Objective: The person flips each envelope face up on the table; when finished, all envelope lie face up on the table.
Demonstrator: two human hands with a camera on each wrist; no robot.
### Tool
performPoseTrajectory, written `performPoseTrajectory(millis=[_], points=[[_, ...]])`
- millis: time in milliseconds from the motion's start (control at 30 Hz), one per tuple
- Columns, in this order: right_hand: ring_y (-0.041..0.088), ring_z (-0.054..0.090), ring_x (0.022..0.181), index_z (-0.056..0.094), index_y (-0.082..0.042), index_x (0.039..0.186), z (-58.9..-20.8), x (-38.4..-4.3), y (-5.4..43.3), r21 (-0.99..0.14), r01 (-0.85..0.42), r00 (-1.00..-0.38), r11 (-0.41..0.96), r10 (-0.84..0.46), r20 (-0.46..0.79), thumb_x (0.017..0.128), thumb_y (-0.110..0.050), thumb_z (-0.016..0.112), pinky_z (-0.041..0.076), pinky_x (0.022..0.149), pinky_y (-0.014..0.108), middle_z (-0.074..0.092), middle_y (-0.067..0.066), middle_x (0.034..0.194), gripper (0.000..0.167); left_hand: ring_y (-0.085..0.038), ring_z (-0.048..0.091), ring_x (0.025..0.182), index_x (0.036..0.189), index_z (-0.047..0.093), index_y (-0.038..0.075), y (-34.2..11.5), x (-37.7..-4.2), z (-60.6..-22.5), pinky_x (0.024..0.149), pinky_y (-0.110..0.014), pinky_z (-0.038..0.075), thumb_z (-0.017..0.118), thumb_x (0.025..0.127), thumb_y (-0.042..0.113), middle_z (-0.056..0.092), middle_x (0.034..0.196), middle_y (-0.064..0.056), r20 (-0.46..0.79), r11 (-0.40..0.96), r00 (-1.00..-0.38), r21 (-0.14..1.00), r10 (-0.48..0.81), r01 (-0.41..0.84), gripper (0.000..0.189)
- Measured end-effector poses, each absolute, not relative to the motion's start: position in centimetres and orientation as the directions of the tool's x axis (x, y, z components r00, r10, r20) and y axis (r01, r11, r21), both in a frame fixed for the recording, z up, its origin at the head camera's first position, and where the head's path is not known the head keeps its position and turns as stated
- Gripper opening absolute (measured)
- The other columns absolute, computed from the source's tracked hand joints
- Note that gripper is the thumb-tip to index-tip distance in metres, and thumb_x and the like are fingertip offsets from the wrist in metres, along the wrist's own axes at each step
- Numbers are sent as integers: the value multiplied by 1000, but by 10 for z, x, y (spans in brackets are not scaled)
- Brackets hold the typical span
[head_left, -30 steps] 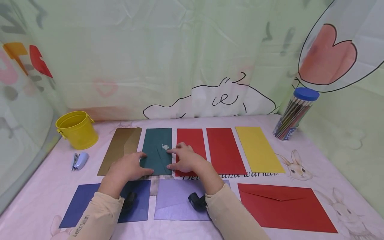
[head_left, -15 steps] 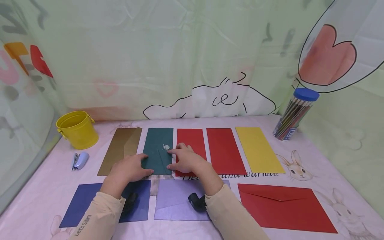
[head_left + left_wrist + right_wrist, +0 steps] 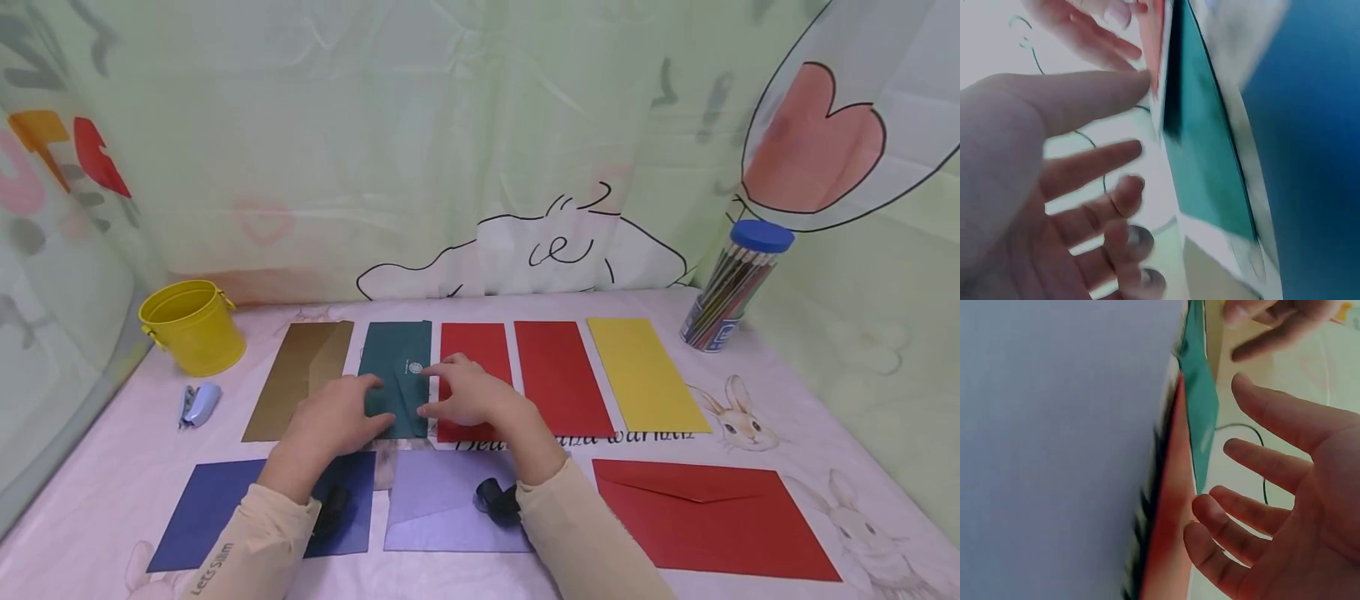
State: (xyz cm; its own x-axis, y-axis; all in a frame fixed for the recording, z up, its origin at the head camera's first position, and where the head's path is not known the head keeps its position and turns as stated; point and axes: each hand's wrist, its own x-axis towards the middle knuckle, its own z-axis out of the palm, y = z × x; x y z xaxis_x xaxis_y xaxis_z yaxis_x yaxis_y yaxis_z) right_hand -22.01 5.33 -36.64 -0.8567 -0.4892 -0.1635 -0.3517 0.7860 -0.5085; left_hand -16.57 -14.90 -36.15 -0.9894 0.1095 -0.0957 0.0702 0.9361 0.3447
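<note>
A dark green envelope (image 3: 397, 346) lies flat in the back row, with a small pale emblem on its face. My left hand (image 3: 333, 417) hovers over its left lower part, thumb and fingers spread and holding nothing. In the left wrist view the left hand's fingers are loosely bent. From the right side my right hand (image 3: 472, 392) reaches over the near red envelope (image 3: 474, 337), its fingertips near the green envelope's right edge. The right wrist view shows the right hand's fingers apart, with nothing between them. Whether any fingertip touches paper, I cannot tell.
A brown envelope (image 3: 307, 358), another red envelope (image 3: 558, 367) and a yellow envelope (image 3: 645, 375) share the back row. Blue (image 3: 202, 508), lilac (image 3: 442, 492) and wide red (image 3: 720, 533) envelopes lie in front. Around them stand a yellow bucket (image 3: 198, 333), stapler (image 3: 200, 404) and pencil jar (image 3: 727, 292).
My left hand has come off the green envelope's left edge and shifted right over it. The envelope moved slightly right earlier. My right hand has barely moved.
</note>
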Motion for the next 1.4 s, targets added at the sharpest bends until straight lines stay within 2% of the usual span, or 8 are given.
performPoseTrajectory(millis=[167, 267, 367, 533, 767, 967, 1100, 1400], points=[[29, 48, 128, 58, -18, 143, -355, -226, 77, -535, -310, -880, 786, -450, -150, 82, -30, 83, 52, 94, 47, 48, 11, 143, 67, -27, 62, 97, 134, 63, 10, -131, -164, -362, 77, -45, 56, 79, 87, 32, 64, 109, -11, 8, 871, -976, 449, 219, 199, 54], [29, 47, 128, 57, -19, 143, -350, -229, 94, -547, -257, -905, 797, -396, -152, 80, -29, 85, 52, 93, 48, 50, 11, 142, 69, -29, 57, 110, 134, 64, 14, -123, -162, -366, 86, -49, 53, 79, 86, 34, 62, 120, -11, 32, 853, -967, 465, 253, 238, 55], [31, 46, 129, 56, -19, 144, -349, -233, 108, -555, -206, -924, 806, -347, -162, 80, -27, 85, 53, 92, 49, 50, 12, 142, 71, -33, 51, 120, 136, 63, 17, -117, -161, -373, 96, -54, 46, 78, 86, 37, 58, 132, -11, 35, 851, -959, 451, 283, 267, 57], [35, 47, 129, 57, -19, 144, -353, -239, 123, -544, -146, -937, 826, -293, -192, 79, -25, 86, 53, 91, 49, 51, 15, 141, 71, -34, 47, 123, 136, 64, 18, -110, -161, -380, 98, -55, 39, 78, 85, 40, 57, 136, -10, 44, 840, -946, 449, 320, 305, 57], [34, 51, 122, 59, -19, 142, -358, -243, 132, -521, -146, -933, 841, -292, -209, 77, -25, 88, 53, 90, 49, 55, 16, 133, 72, -33, 47, 124, 135, 64, 16, -104, -159, -381, 99, -56, 38, 79, 85, 39, 57, 135, -10, 48, 825, -939, 465, 340, 323, 57], [37, 46, 128, 58, -18, 143, -360, -242, 133, -512, -117, -932, 851, -273, -240, 73, -22, 90, 54, 89, 49, 53, 17, 137, 77, -33, 46, 123, 135, 64, 18, -102, -160, -382, 97, -56, 36, 79, 85, 39, 56, 135, -10, 47, 830, -940, 455, 339, 322, 55], [38, 44, 130, 60, -17, 141, -362, -242, 133, -511, -107, -930, 853, -268, -253, 71, -20, 92, 55, 89, 48, 51, 18, 138, 78, -32, 46, 124, 135, 64, 19, -98, -166, -381, 96, -56, 35, 81, 83, 41, 56, 136, -9, 30, 842, -949, 452, 314, 293, 59], [38, 42, 132, 57, -11, 143, -363, -245, 132, -516, -114, -928, 849, -277, -250, 74, -21, 90, 51, 94, 51, 49, 19, 141, 77, -34, 43, 128, 138, 63, 19, -86, -182, -384, 98, -58, 35, 86, 74, 46, 52, 140, -10, -46, 840, -957, 493, 287, 228, 74]])
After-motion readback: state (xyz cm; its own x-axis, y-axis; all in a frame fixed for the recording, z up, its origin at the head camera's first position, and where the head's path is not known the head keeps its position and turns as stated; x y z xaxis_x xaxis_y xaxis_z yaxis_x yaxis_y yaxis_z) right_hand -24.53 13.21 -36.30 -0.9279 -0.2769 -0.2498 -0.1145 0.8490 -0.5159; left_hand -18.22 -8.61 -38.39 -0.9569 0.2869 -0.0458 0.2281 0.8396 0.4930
